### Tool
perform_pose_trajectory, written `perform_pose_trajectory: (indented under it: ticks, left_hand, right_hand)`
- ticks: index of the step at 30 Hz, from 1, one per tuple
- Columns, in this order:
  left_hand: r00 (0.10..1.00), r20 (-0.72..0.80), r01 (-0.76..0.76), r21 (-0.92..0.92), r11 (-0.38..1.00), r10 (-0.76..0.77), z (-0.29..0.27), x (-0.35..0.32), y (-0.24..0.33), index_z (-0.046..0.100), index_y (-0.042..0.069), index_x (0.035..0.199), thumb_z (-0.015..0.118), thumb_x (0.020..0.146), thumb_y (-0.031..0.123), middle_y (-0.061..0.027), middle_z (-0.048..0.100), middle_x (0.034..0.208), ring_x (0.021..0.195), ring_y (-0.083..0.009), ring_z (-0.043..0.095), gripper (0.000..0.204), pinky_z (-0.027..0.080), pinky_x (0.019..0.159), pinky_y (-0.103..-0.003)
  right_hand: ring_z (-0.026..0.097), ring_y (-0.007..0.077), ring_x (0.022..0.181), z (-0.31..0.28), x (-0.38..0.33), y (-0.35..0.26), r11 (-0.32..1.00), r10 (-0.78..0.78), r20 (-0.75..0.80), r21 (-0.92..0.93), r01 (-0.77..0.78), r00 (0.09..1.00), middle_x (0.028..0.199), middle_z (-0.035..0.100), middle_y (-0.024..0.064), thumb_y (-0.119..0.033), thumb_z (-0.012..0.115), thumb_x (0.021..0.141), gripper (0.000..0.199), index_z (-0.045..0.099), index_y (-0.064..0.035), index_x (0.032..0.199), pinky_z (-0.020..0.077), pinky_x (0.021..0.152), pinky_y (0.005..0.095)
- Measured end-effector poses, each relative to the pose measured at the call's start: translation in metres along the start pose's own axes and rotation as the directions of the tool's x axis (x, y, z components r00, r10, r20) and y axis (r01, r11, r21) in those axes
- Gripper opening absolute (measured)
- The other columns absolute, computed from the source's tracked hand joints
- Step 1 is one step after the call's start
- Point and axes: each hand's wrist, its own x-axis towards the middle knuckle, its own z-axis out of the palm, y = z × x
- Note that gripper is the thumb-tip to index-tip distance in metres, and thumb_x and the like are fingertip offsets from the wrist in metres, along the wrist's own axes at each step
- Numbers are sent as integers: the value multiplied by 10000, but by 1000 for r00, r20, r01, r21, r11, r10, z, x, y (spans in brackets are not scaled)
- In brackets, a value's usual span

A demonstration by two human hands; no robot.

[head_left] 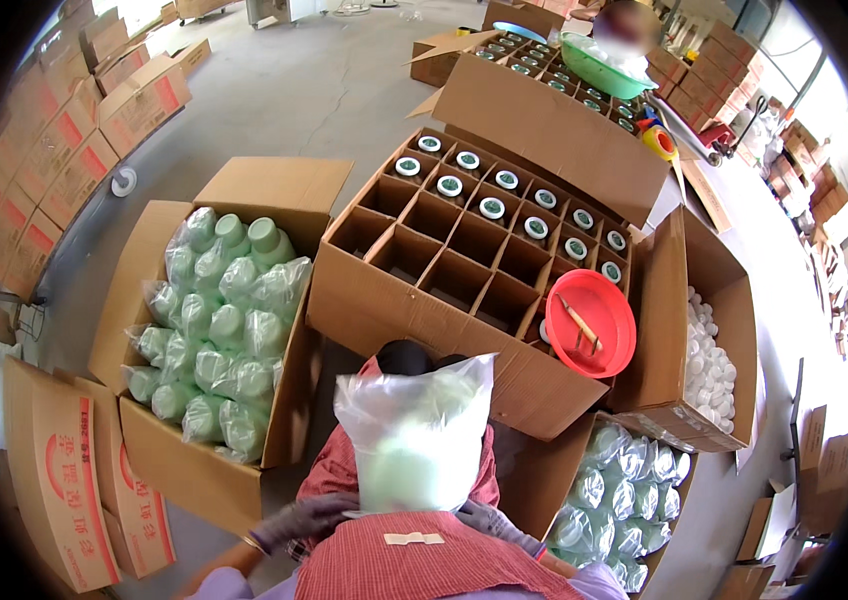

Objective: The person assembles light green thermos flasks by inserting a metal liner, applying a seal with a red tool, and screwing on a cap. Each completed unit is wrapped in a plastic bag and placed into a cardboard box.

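A clear plastic bag [414,405] with a blurred pale green container [409,470] inside stands upright over my lap. My left hand [312,518], in a grey glove, lies beside the bag's base with its fingers stretched toward it. On the other side, my right hand [500,524], gloved alike, rests low with its fingers apart, partly behind the red apron [424,565]. Neither hand visibly grips anything. Ahead is a divided carton [444,325] with several white-lidded jars [492,208] in its far compartments; nearer compartments are bare. A red bowl [624,325] holding a wooden-handled tool [577,322] sits on its right corner.
An open carton [189,485] of bagged pale green containers [214,325] stands left, another bagged lot [624,495] lower right. At right, a carton [659,375] holds white caps [709,370]. Farther off, a green basin [594,68] rests on another jar carton near a person. Stacked cartons [64,170] line the left.
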Motion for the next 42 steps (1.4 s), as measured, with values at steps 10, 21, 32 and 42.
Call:
perform_pose_trajectory:
  ticks: [10,21,32,42]
  left_hand:
    - [940,-91,-272,375,886,328,-61,98,57,553,27,1298,645,908,174,-182,621,1200,1152,-216,595,427,456,1015,-346]
    - [858,-480,-476,-877,67,-181,-107,58,-6,400,-47,1412,446,887,55,-227,511,1395,1259,-351,544,537,480,1064,-460]
    - [425,-869,-247,-380,892,-253,-421,257,-115,605,-81,1013,540,934,108,-164,656,980,739,-247,695,215,608,663,-378]
    - [667,-733,390,497,775,135,-468,299,-150,673,3,1021,575,829,154,-216,687,1058,1040,-368,647,263,500,918,-442]
  right_hand:
    - [615,316,1015,10,10,45,996,42,87,-81,-35,995,1070,611,130,-173,547,899,256,649,-69,1110,533,835,380]
    - [608,342,1039,-135,309,-62,953,-263,-203,96,286,943,1100,609,173,-62,633,858,194,648,15,1035,496,894,389]
    - [301,391,1384,-133,538,58,708,-222,-54,-696,122,974,1427,430,107,-437,750,754,775,456,-169,1419,313,1088,573]
    - [363,405,1337,-140,533,60,791,-291,-146,-593,152,945,1366,482,121,-317,741,763,606,558,-126,1308,351,1042,566]
